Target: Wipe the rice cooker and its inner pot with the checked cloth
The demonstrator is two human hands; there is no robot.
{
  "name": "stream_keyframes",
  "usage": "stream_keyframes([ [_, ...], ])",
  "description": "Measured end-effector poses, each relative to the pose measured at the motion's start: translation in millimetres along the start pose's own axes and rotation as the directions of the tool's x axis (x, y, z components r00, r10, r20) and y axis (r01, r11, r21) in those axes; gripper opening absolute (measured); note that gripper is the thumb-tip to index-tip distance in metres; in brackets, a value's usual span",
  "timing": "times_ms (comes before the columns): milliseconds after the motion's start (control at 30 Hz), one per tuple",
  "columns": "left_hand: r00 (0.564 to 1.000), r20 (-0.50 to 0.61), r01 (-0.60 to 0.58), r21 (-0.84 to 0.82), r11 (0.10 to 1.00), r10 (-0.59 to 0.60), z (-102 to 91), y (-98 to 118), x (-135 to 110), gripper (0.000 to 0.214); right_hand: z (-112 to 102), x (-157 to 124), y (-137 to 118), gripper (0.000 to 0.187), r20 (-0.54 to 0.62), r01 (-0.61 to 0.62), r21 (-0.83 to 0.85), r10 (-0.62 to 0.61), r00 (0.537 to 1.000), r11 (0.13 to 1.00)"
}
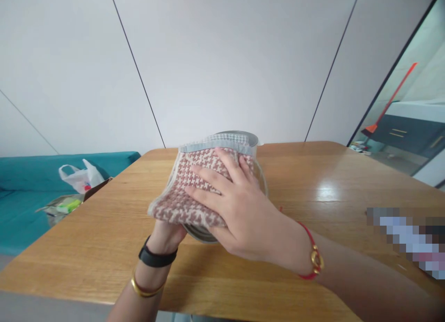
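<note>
While our right hand [239, 206] lies splayed on houndstooth cloth [175, 187], left hand [171, 235] mostly hidden, grip indeterminable; rounded vessel [202, 235], seemingly metal.

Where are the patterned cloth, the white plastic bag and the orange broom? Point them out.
Patterned cloth [181, 177]: head view, on its left part, beside the fingertips.
White plastic bag [82, 179]: head view, on its body, below the handles.
Orange broom [391, 99]: head view, midway along its handle.
</note>
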State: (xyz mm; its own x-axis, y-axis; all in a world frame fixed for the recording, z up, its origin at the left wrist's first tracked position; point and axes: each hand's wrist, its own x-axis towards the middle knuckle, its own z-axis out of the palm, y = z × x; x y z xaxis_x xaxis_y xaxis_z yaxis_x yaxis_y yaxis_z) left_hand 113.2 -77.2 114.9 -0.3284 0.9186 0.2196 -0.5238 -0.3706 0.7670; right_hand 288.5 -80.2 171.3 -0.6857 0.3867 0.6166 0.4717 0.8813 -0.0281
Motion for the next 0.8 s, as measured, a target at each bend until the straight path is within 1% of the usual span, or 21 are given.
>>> stream_keyframes([
  [67,1.000,-0.016,0.004,0.008,1.000,-0.004,-3.9,1.2,1.5,0.035,12.5,-19.7,3.0,0.062,-0.010,0.009,0.040,-0.009,1.000,0.999],
  [100,0.999,-0.022,0.031,0.007,1.000,-0.030,-5.2,1.5,2.5,0.036,18.5,-28.2,8.3,0.066,-0.013,-0.008,0.073,0.009,1.000,0.997],
  [133,0.998,-0.025,0.065,-0.003,0.998,-0.065,-6.2,1.5,3.6,0.039,24.1,-35.3,15.5,0.068,-0.019,-0.041,0.108,0.043,0.999,0.993],
  [200,0.989,-0.037,0.143,-0.039,0.989,-0.145,-8.1,0.8,5.3,0.045,32.1,-44.3,33.8,0.063,-0.047,-0.146,0.181,0.156,0.987,0.973],
  [267,0.978,-0.051,0.196,-0.072,0.978,-0.200,-10.4,-0.1,5.7,0.047,34.7,-45.5,54.5,0.054,-0.088,-0.223,0.275,0.255,0.963,0.935],
  [300,0.976,-0.056,0.207,-0.079,0.975,-0.212,-11.7,-0.3,5.3,0.047,34.0,-43.2,64.9,0.052,-0.109,-0.232,0.326,0.280,0.954,0.916],
  [367,0.969,-0.067,0.230,-0.083,0.970,-0.236,-13.8,0.1,3.7,0.046,29.9,-33.7,84.1,0.050,-0.141,-0.191,0.449,0.281,0.949,0.873],
  [400,0.964,-0.080,0.248,-0.086,0.965,-0.255,-14.2,0.7,2.4,0.046,27.4,-27.3,92.4,0.049,-0.152,-0.163,0.527,0.281,0.948,0.834],
  [433,0.957,-0.098,0.264,-0.089,0.960,-0.272,-14.0,1.7,0.8,0.045,25.2,-20.3,99.6,0.049,-0.156,-0.145,0.614,0.299,0.941,0.776],
  [467,0.952,-0.119,0.274,-0.090,0.958,-0.283,-13.0,2.8,-1.2,0.045,23.8,-13.2,105.5,0.048,-0.148,-0.138,0.707,0.336,0.930,0.693],
  [533,0.952,-0.166,0.249,-0.073,0.966,-0.258,-9.0,5.0,-6.3,0.044,24.1,-0.4,113.8,0.046,-0.096,-0.134,0.872,0.433,0.896,0.472],
  [600,0.964,-0.207,0.164,-0.030,0.986,-0.167,-3.0,6.2,-12.8,0.043,29.5,8.7,118.5,0.043,-0.045,-0.107,0.961,0.530,0.847,0.253],
  [667,0.967,-0.252,0.053,0.025,0.998,-0.044,2.8,5.6,-20.8,0.042,39.0,12.9,120.5,0.037,0.013,-0.071,0.995,0.630,0.776,0.067],
  [733,0.955,-0.285,-0.060,0.084,0.995,0.082,5.2,3.5,-29.8,0.044,50.8,12.0,119.5,0.031,0.132,-0.078,0.991,0.711,0.691,-0.108],
  [767,0.949,-0.282,-0.115,0.114,0.987,0.143,4.3,2.3,-34.5,0.045,56.9,9.7,117.3,0.029,0.201,-0.094,0.978,0.733,0.650,-0.185],
  [800,0.947,-0.258,-0.161,0.142,0.977,0.193,2.0,1.3,-39.3,0.048,62.8,6.3,113.4,0.030,0.261,-0.113,0.963,0.739,0.621,-0.244],
])
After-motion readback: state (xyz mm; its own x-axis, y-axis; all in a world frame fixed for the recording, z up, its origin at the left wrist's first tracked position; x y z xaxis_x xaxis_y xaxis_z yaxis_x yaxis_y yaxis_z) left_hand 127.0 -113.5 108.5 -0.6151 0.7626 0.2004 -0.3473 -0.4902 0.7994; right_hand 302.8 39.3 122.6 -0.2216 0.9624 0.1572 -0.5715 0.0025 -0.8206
